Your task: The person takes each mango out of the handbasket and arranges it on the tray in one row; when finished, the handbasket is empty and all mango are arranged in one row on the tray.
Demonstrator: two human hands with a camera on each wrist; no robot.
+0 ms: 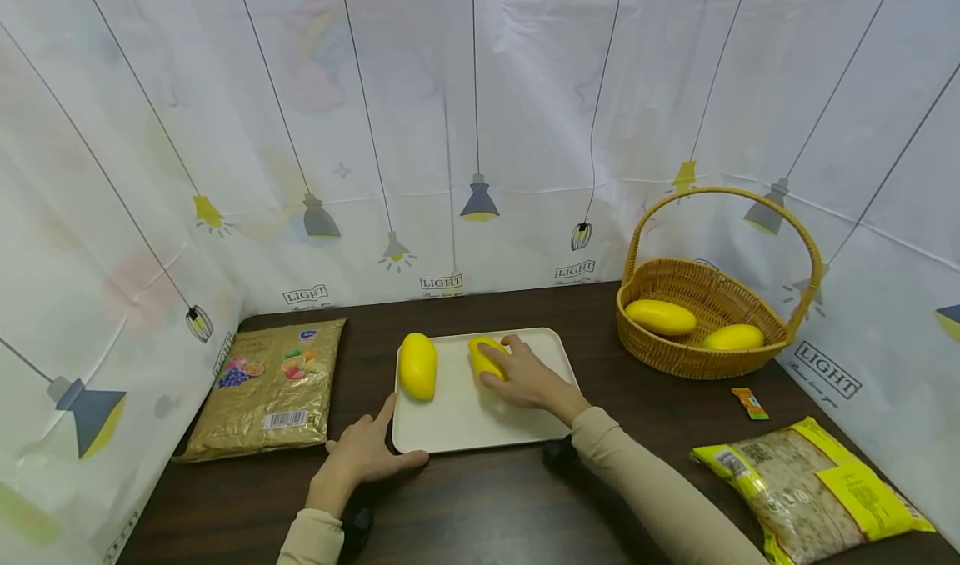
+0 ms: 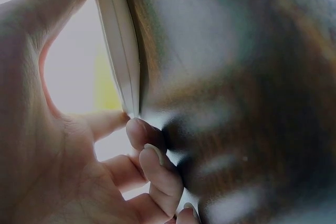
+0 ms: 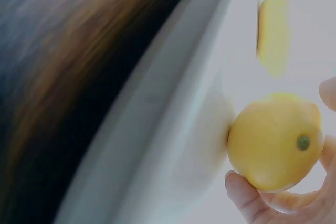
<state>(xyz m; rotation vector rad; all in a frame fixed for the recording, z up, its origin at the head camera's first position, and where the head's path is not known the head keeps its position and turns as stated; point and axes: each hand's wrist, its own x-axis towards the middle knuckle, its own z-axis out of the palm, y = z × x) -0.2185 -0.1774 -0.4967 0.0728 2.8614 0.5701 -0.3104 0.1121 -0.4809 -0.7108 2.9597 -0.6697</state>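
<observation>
My right hand [image 1: 528, 375] grips a yellow mango [image 1: 481, 358] over the right half of a white tray [image 1: 465, 419]. In the right wrist view, the thumb and fingers curl around this mango [image 3: 273, 145], and its green stem dot faces the camera. A second mango [image 1: 417, 367] lies lengthwise along the tray's left side. At the tray's front left corner rests my left hand [image 1: 366, 448], index finger by the left edge and thumb by the front edge. The left wrist view shows that hand [image 2: 63, 145] spread against the tray rim [image 2: 118, 40], its other fingers on the dark table.
A wicker basket [image 1: 675, 363] with a tall handle stands at the back right, holding two mangoes [image 1: 660, 317]. Before it lie a small orange-and-green packet [image 1: 750, 403] and a yellow-edged bag [image 1: 810, 490]. A gold bag [image 1: 270, 390] lies left of the tray. Printed curtains close off the back and sides.
</observation>
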